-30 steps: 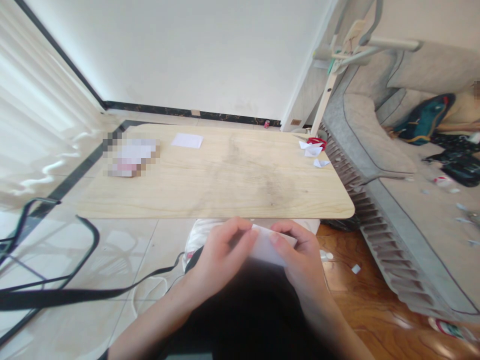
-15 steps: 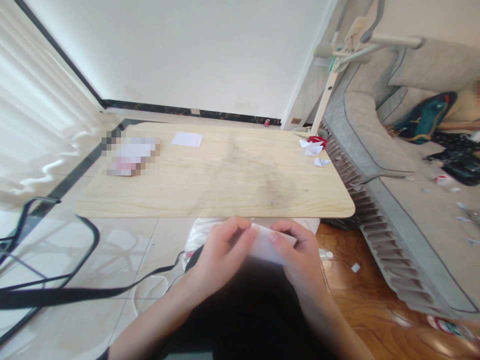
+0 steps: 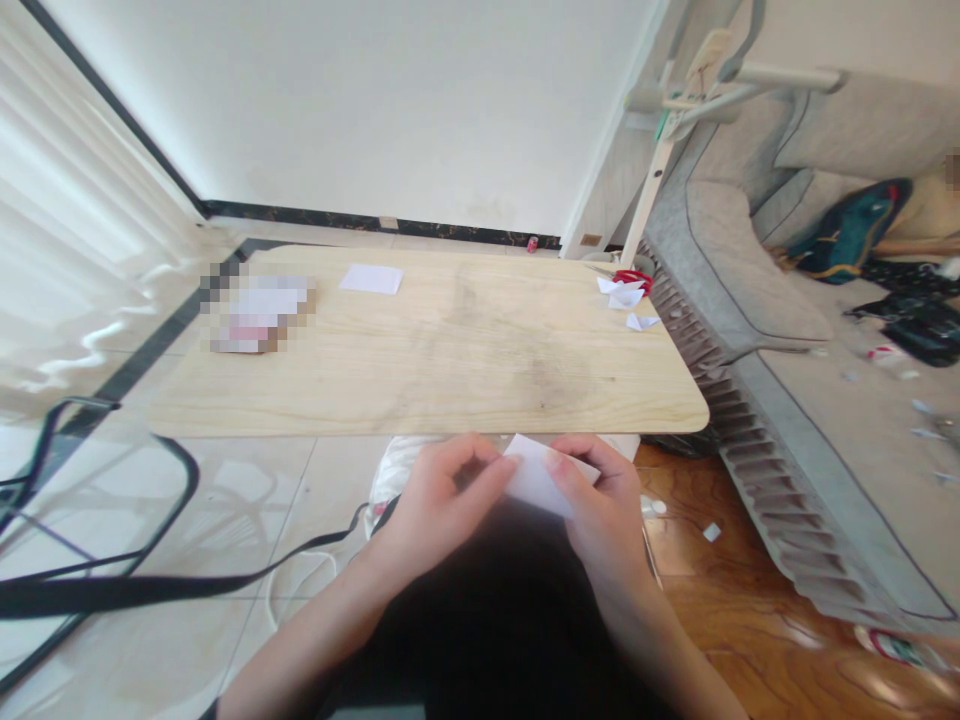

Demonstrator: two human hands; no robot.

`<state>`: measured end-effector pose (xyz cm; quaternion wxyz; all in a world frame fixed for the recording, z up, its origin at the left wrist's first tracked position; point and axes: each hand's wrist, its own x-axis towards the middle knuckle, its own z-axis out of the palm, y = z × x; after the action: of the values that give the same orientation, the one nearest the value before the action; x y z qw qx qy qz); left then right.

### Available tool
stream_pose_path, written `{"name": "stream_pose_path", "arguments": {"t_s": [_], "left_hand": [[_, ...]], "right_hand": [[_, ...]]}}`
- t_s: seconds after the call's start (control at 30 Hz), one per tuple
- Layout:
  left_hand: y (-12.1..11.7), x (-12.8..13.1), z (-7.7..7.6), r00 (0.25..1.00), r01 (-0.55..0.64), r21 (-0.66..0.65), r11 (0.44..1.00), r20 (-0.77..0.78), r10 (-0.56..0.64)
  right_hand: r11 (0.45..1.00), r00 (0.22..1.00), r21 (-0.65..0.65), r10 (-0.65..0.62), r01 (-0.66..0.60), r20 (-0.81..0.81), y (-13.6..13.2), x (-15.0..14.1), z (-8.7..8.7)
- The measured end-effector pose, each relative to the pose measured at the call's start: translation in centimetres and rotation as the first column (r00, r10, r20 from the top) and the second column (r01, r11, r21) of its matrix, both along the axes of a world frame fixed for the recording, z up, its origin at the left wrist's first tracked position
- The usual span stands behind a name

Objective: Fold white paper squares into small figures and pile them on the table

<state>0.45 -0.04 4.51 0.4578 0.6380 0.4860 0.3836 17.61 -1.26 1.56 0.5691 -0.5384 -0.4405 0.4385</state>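
White paper (image 3: pixel 534 482) is just off the near edge of the worktop (image 3: pixel 420 390), R of that edge's middle, held up over the black clothing (image 3: pixel 487 620) rather than laid on the wood. It looks flat & tilted, corner up twd the worktop; any crease is too blurred to tell.

L hand (image 3: pixel 450 500): thumb & fingers closed on the paper's L side. R hand (image 3: pixel 604 500): thumb across the paper's front, fingers behind, clamped on its R part. So paper sits btwn the two, touching both, w/ its middle & top corner exposed.

Risks, my read: nothing firm under it, so pressing may leave a crooked or soft crease; uneven pull btwn L & R could skew, wrinkle or tear it; if both grips loosen, it'd drop short of the worktop, onto the clothing or floor.

Further out, all re worktop: white sheet (image 3: pixel 371 279) flat near its far edge, L of middle; pixelated item (image 3: pixel 262 312) at its far L. Small folded papers (image 3: pixel 625 297) by its far R corner, touching or just beside a red item (image 3: pixel 637 281), type unclear; another folded piece (image 3: pixel 641 323) a bit nearer. Paper scrap (image 3: pixel 711 532) on the wood floor (image 3: pixel 720 650), past its near R corner. Sofa (image 3: pixel 787 300) off its R side.
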Motion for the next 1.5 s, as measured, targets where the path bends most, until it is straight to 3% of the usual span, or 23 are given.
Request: {"name": "stream_pose_path", "arguments": {"t_s": [0.13,0.33,0.5,0.77,0.87,1.03,1.27,1.37,1.5], "left_hand": [[0.1,-0.4,-0.2,0.995,0.088,0.044,0.995,-0.051,-0.085],[0.3,-0.3,-0.7,0.963,0.096,0.167,0.981,-0.266,-0.049],[0.5,-0.3,-0.8,0.882,0.172,0.22,0.96,-0.469,-0.051],[0.6,-0.4,-1.0,0.842,0.236,0.287,0.928,-0.537,-0.048],[0.4,-0.6,-1.0,0.867,0.232,0.312,0.921,-0.497,-0.05],[0.2,-0.9,-1.3,0.944,0.239,0.268,0.933,-0.29,-0.158],[0.3,-0.6,-1.5,0.975,0.178,0.342,0.923,-0.189,-0.118],[0.2,-0.7,-1.3,0.983,0.15,0.354,0.923,-0.154,-0.1],[0.0,-1.2,-1.3,0.995,0.094,0.298,0.95,-0.049,-0.084]], "right_hand": [[0.999,0.999,-0.009,-0.039,0.039,-0.008,0.2,0.3,-0.1],[0.997,0.993,0.02,-0.072,0.071,0.09,0.4,0.1,0.1],[0.994,0.968,0.063,-0.102,0.089,0.229,0.4,0.1,0.8],[0.992,0.957,0.095,-0.101,0.078,0.272,0.5,0.5,0.8],[0.992,0.961,0.111,-0.093,0.066,0.26,0.6,0.7,0.8],[0.997,0.99,0.082,-0.013,0.001,0.144,0.8,1.0,0.8],[1.0,1.0,0.027,0.008,-0.008,0.005,0.7,0.5,0.8],[1.0,1.0,0.018,-0.023,0.024,-0.018,0.9,0.7,0.6],[0.982,0.97,0.012,-0.186,0.19,-0.155,1.3,1.3,0.9]]}}
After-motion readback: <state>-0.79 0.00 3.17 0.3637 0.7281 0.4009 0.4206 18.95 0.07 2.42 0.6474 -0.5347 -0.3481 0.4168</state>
